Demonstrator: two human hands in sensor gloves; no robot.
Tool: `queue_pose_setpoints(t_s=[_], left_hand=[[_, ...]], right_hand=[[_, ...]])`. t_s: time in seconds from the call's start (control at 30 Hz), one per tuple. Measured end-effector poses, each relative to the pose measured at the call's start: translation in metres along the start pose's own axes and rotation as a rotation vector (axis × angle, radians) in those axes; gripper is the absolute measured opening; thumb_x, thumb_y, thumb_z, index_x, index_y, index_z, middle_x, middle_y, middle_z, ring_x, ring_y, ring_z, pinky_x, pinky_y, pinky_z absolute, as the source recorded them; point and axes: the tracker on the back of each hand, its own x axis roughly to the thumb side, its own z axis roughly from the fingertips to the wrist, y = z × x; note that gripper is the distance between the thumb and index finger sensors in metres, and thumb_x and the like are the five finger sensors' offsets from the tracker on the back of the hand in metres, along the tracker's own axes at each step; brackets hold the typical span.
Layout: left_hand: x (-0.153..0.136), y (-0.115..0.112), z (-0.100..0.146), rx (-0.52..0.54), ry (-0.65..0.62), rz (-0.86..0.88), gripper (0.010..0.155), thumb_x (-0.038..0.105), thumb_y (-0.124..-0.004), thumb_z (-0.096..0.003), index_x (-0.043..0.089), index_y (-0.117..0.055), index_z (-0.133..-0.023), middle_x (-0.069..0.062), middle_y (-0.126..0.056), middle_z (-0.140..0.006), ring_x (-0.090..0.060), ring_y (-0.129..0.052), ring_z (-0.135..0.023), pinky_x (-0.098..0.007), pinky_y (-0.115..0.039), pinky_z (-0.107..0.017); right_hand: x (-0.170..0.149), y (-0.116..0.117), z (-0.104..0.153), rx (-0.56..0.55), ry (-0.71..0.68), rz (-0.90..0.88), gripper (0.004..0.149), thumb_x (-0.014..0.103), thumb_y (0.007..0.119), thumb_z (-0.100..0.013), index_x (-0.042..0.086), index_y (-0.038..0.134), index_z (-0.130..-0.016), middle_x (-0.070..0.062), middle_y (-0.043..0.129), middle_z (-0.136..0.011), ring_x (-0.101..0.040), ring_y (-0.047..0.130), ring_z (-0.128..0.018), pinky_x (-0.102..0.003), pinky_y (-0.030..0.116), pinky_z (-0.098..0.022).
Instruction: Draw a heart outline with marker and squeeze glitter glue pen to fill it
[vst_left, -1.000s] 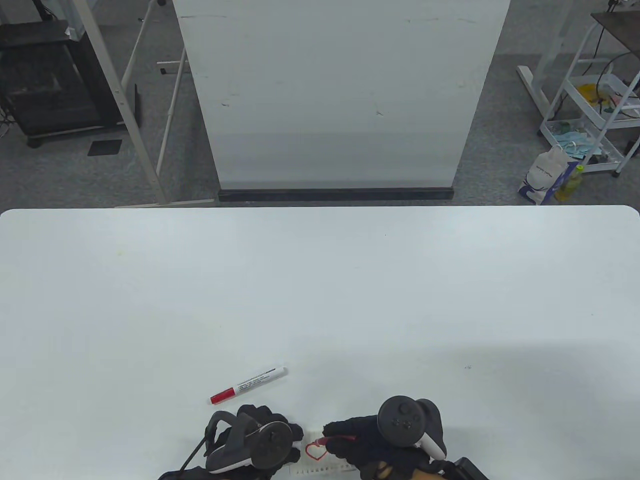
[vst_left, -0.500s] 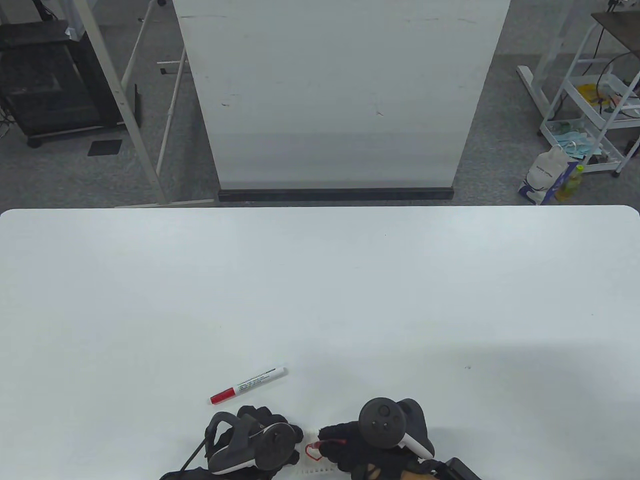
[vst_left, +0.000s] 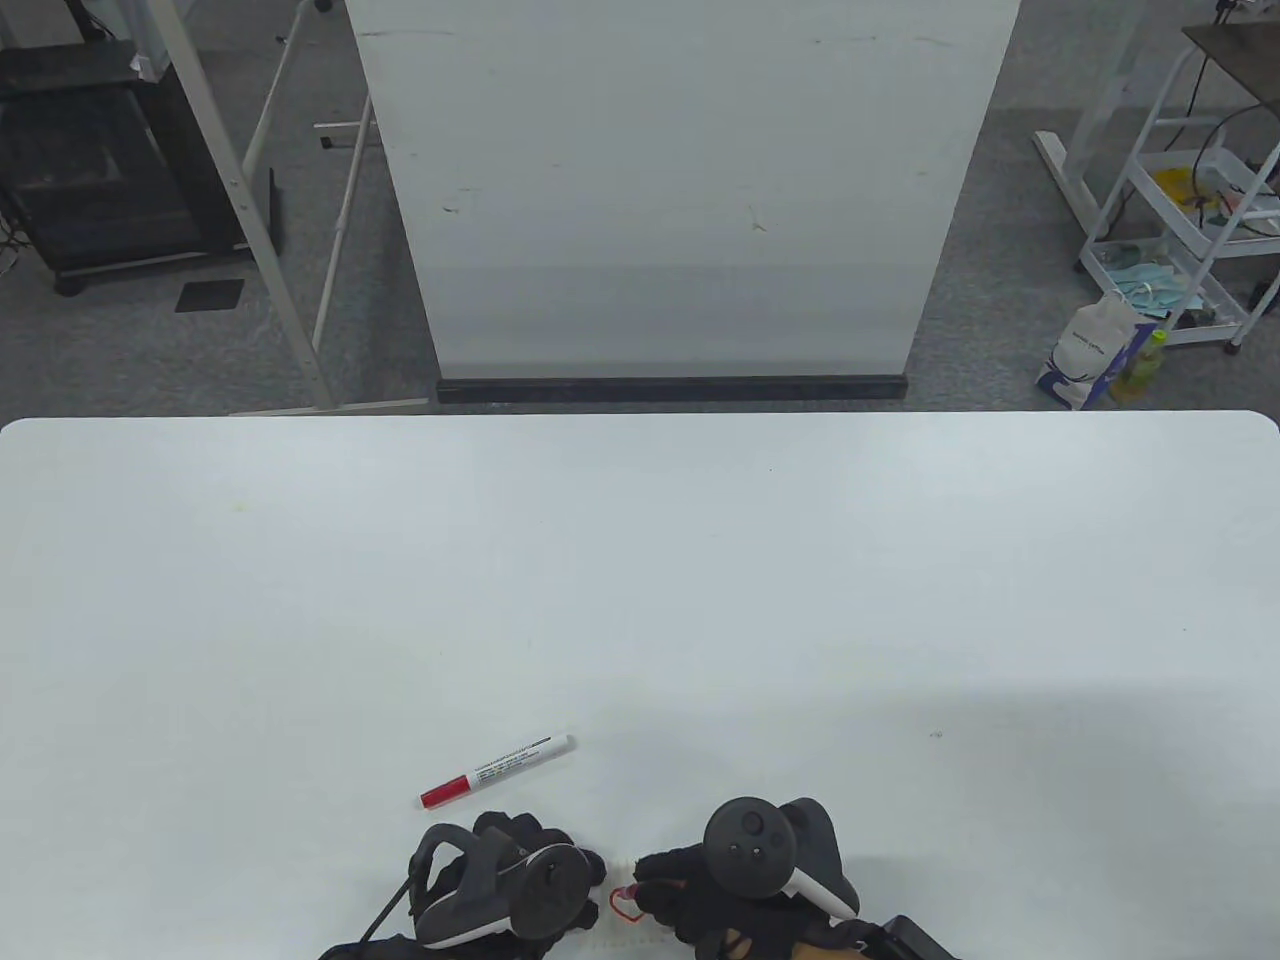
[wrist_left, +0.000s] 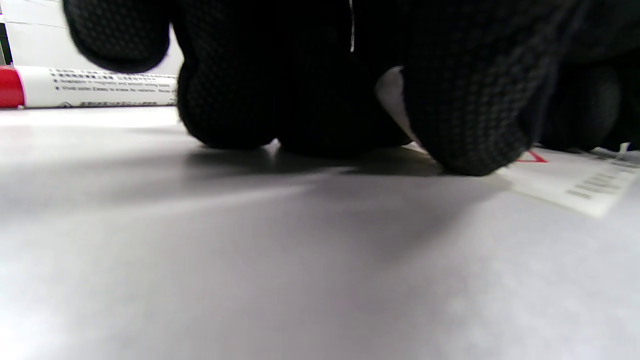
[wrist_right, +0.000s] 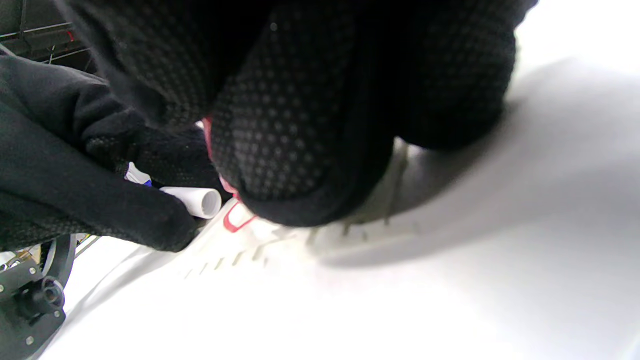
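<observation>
Markers: I count one (vst_left: 496, 769), lying on surface (vst_left: 640, 600) beyond left hand (vst_left: 520, 880).
Hearts: one (vst_left: 622, 903), on paper (wrist_left: 575, 182).
Left hand: fingers pressing paper, not clenched.
Right hand (vst_left: 700, 885): grasping glue pen (vst_left: 628, 888) at heart, covering it.

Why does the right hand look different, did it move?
Yes. The right hand slid left, toward the left hand, while the red-capped marker on the table stayed put.

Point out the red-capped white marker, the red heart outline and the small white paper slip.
Red-capped white marker (vst_left: 497, 769): table view, middle of its white barrel.
Red heart outline (vst_left: 622, 909): table view, its lower left line beside the right hand's fingers.
Small white paper slip (wrist_left: 570, 182): left wrist view, bare printed edge.
</observation>
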Motion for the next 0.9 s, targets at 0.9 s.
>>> queue_pose_setpoints(t_s=[0.9], left_hand=[[-0.0001,0.0004,-0.0003,-0.003,0.004,0.002,0.045,0.047,-0.096,-0.0382,0.028,-0.094,-0.078,-0.002,-0.102,-0.067,-0.031,-0.098,-0.060,-0.062,-0.070,-0.060]], right_hand=[[0.0017,0.0025,0.0001,-0.019,-0.007,0.045,0.041,0.039,0.088,-0.037,0.014,0.098,-0.068,-0.009,0.109,-0.046,-0.009,0.112,-0.021,-0.033,0.098,-0.030]])
